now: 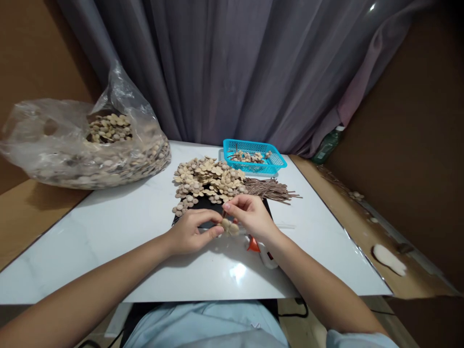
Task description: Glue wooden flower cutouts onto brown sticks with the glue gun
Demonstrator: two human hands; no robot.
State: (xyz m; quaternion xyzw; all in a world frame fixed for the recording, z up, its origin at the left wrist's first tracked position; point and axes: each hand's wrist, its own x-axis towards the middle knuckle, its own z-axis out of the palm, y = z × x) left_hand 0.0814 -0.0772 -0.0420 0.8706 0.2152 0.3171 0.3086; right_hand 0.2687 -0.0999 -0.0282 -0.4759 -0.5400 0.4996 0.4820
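Head: smooth, rounded beige petals (230, 226)

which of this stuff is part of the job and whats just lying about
Seemingly in the job:
held flower-shaped piece
held thin brown stem
pile of similar pieces
brown stem bundle
blue basket
clear bag
black mat
perhaps the white tool

Seemingly lying about:
green bottle
unidentified white object, far right

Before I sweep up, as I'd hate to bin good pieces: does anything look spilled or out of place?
Yes: a few loose pieces lie on the brown surface right of the white table, away from the main pile, perhaps dropped. Beyond them, a green bottle leans by the curtain. No plain damage.
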